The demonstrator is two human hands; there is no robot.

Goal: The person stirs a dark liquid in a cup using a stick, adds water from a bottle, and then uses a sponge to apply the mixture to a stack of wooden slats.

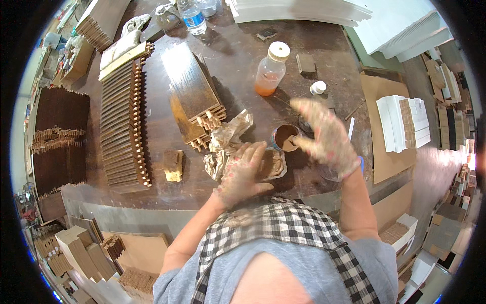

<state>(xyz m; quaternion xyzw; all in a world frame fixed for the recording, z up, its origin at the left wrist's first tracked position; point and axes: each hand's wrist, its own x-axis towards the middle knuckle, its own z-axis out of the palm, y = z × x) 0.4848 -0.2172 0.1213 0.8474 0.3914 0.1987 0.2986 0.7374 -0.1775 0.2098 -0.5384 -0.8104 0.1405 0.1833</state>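
My left hand, in a stained pale glove, lies with stretched fingers and thumb apart at the left side of a small clear tub of brown paste. Its fingertips reach crumpled stained paper; whether they press on it I cannot tell. My right hand, also gloved and slightly blurred, is held with fingers extended and thumb apart. The thumb points at an open tin of brown paste, with a light brown flat piece in its mouth. No held thing shows in either hand.
Dark wooden boards with finger-jointed ends are stacked behind the paper. A row of slats stands further left, near a sponge. Beyond the tin is a bottle of orange liquid, with a white cap beside it. White panels lie at right.
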